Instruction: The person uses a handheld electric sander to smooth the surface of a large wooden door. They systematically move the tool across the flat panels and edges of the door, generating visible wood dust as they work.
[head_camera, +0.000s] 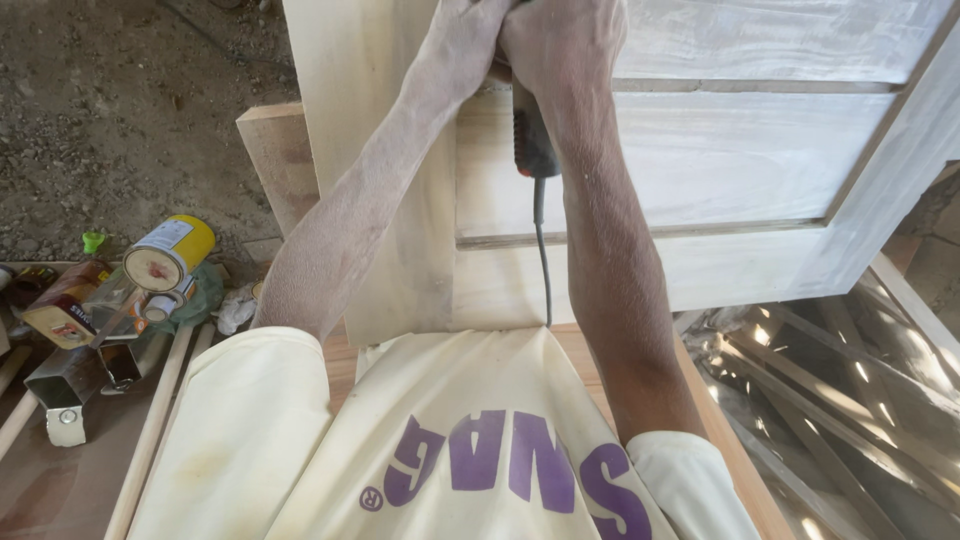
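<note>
Gripping the black power tool (531, 140) at the far edge, both hands, left hand (462, 40) and right hand (565, 45), clenched over its top; its handle and cord hung nearward over the pale wooden door (720, 160).

Sunlit dirt floor (110, 120), perhaps outdoors
</note>
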